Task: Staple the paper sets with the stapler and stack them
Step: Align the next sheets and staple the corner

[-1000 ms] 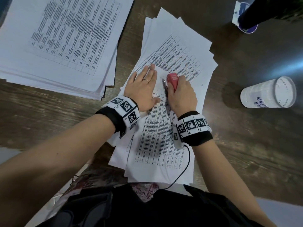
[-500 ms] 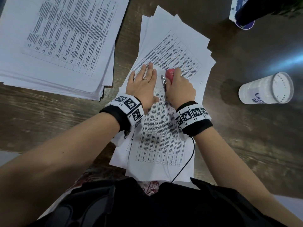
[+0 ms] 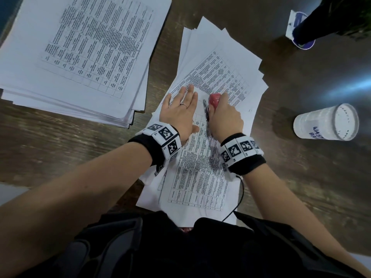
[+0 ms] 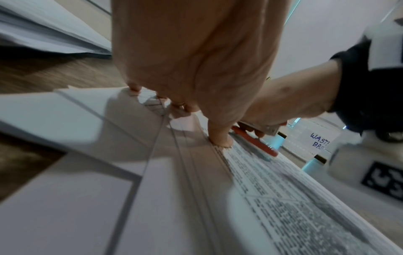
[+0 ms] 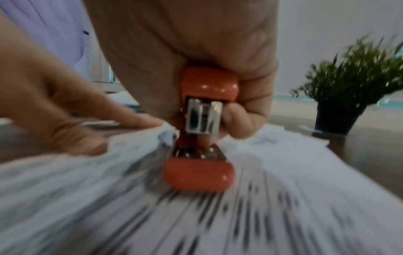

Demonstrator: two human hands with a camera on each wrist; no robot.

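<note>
White cup (image 3: 325,122) lies tipped beside papers (image 3: 200,173); contents unseen.

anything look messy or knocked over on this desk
Yes. The white cup marked "WAST..." lies on its side at the right. The sheets under the left hand and the red stapler are fanned out with corners askew, unlike the squarer paper stack at the upper left.

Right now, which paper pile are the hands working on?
The fanned middle pile, under the left hand and the right hand's stapler; the far-left stack lies untouched.
</note>
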